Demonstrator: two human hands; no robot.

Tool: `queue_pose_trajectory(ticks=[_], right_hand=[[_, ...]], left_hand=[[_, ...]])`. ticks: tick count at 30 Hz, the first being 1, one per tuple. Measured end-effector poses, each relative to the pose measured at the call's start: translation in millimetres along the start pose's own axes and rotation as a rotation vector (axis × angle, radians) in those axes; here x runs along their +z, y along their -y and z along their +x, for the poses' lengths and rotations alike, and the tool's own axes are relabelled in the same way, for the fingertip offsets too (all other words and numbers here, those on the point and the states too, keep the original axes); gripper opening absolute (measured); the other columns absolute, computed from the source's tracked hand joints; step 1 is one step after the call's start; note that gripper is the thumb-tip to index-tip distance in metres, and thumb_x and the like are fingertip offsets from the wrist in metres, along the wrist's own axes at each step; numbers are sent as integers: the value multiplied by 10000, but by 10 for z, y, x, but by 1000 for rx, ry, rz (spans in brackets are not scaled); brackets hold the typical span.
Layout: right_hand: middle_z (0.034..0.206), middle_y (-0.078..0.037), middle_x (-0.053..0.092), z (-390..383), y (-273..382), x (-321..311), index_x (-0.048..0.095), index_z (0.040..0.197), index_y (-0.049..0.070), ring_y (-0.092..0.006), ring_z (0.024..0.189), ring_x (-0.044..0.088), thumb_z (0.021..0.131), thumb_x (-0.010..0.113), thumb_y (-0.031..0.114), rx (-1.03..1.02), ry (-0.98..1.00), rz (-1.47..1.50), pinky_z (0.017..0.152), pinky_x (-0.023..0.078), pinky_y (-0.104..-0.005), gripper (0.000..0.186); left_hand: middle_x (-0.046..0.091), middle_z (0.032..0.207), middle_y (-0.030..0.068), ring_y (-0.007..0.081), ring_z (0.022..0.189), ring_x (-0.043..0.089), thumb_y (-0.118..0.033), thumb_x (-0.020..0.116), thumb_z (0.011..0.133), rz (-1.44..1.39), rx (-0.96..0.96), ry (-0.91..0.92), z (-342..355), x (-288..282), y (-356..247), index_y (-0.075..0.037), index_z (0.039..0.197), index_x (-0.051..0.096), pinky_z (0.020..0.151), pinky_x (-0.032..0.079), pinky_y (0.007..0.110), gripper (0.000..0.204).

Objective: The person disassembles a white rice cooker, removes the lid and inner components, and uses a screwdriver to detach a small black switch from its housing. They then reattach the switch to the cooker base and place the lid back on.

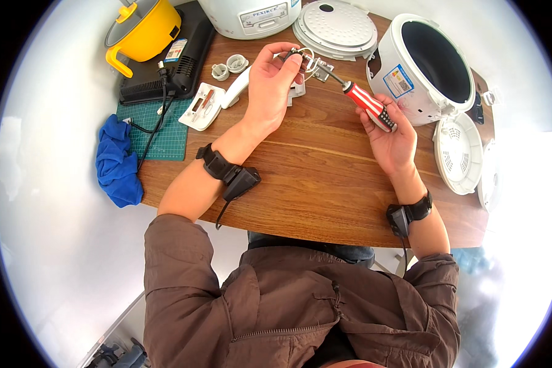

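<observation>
My left hand (270, 89) is closed on a small part with metal bits and white wire loops (311, 61), held above the upper middle of the wooden table (306, 184). My right hand (389, 135) grips a screwdriver (369, 105) by its red-and-white striped handle, with the shaft angled up-left to that part; where the tip meets it is too small to tell. Behind and left of my left hand are a white curved piece (233, 92), a white tray (200, 107) with small things in it and small white cups (236, 64).
A yellow pot (142, 42) rests on a black appliance (159, 83) at back left, above a green mat (165, 132) and blue cloth (116, 162). A cooker body (398, 83) stands right, near white lids (334, 30) and vented covers (457, 153). Another white cooker (239, 15) is at the back.
</observation>
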State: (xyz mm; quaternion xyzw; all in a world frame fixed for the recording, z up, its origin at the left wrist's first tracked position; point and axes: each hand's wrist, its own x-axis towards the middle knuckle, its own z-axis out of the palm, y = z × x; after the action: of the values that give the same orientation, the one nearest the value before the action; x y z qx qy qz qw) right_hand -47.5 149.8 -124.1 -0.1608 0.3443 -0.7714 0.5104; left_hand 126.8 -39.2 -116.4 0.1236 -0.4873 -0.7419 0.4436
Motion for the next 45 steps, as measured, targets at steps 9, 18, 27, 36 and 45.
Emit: queue_pose_trajectory(ticks=[9, 18, 27, 36, 45], right_hand=[[955, -90, 671, -39, 126, 9, 569, 1267, 19, -103, 675, 579, 1063, 536, 375, 101, 125, -384, 573, 443, -212, 411], [1016, -68, 658, -47, 122, 97, 533, 1341, 19, -76, 722, 533, 967, 697, 81, 110, 93, -234, 627, 429, -220, 412], [1108, -65, 664, -7, -114, -23, 555, 1366, 16, -117, 862, 614, 1085, 526, 277, -200, 48, -500, 729, 472, -223, 384], [1175, -64, 664, -30, 5, -15, 568, 1363, 7, -119, 952, 617, 1024, 646, 174, -73, 110, -495, 815, 480, -256, 386], [1145, -71, 670, -6, 11, -56, 595, 1325, -11, -126, 941, 613, 1001, 664, 131, -136, 88, -469, 831, 480, -267, 360]], left_hand=[[706, 1038, 69, 122, 880, 643, -63, 636, 1007, -11, 43, -35, 9, -12, -2, -36, 1197, 606, 748, 515, 278, 194], [703, 1024, 76, 134, 872, 640, -56, 634, 1005, -35, 50, -47, 16, -50, 13, -33, 1193, 605, 740, 512, 285, 191], [704, 1030, 93, 138, 855, 628, -61, 639, 1002, -93, 20, -43, 22, -56, 33, -33, 1185, 599, 707, 491, 288, 189], [715, 1036, 94, 135, 854, 629, -69, 643, 1001, -73, 16, -53, 11, -22, 10, -45, 1177, 602, 690, 480, 281, 183], [728, 1119, 123, 114, 884, 641, -98, 622, 1012, 3, -2, -49, -7, 7, -32, -56, 1172, 594, 676, 460, 258, 167]])
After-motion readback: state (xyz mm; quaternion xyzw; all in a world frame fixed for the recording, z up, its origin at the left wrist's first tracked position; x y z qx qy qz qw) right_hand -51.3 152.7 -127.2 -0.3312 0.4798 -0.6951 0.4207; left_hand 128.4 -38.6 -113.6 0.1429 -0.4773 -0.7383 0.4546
